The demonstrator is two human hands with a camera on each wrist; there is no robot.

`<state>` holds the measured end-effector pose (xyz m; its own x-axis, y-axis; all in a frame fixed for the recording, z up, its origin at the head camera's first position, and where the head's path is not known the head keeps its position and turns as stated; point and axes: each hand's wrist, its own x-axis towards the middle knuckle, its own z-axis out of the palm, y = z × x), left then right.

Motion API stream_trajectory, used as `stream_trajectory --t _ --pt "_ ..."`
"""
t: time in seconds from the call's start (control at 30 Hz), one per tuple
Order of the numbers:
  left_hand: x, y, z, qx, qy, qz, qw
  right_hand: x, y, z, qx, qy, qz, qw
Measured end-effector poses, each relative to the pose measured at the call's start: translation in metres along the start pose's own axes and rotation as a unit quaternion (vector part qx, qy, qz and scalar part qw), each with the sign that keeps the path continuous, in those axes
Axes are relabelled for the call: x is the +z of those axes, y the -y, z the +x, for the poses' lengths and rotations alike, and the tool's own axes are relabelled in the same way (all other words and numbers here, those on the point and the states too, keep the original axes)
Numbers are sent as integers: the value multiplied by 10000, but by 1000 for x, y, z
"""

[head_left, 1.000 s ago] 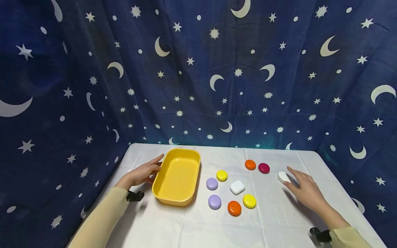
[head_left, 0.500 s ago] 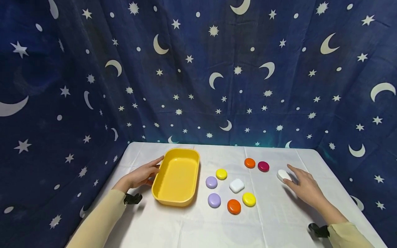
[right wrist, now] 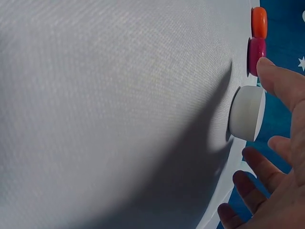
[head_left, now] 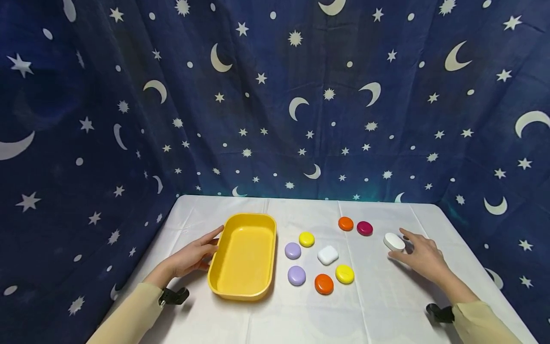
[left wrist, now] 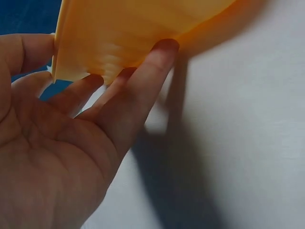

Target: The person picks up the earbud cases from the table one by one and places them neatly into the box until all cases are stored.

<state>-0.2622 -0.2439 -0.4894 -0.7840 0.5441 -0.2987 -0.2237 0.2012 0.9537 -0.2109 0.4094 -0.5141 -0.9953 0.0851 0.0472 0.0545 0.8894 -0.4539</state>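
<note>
A yellow rectangular tray [head_left: 242,260] stands on the table at left. My left hand [head_left: 192,255] touches its left outer side; in the left wrist view the extended fingers of the left hand [left wrist: 90,119] lie against the tray wall [left wrist: 124,33], one fingertip low near its bottom edge. At right, a thick white oval piece [head_left: 394,242] rests on the cloth. The right hand [head_left: 423,255] hovers beside it, thumb and index finger spread to either side. In the right wrist view a gap shows between the white oval piece [right wrist: 247,113] and the fingers of the right hand [right wrist: 276,181].
Between the hands lie glossy rounded pieces: two lilac [head_left: 296,275], two yellow [head_left: 344,274], an orange [head_left: 324,284] and a white squarish one [head_left: 328,255]. Farther back are another orange piece [head_left: 345,223] and a crimson one [head_left: 364,228]. A dark starry curtain [head_left: 275,95] borders the table [head_left: 266,320].
The yellow tray has slid toward me together with the left hand. The right thumb has drawn back from the white oval piece, so more of that piece shows.
</note>
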Motion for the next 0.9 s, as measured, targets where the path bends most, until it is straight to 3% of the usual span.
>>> stream_trajectory --t 0.3,0.9 --pt "8 7 -11 65 58 -134 9999 1 3 2 63 -28 33 10000" --pt "11 6 -9 51 -94 -94 9999 3 5 9 247 -142 -84 9996"
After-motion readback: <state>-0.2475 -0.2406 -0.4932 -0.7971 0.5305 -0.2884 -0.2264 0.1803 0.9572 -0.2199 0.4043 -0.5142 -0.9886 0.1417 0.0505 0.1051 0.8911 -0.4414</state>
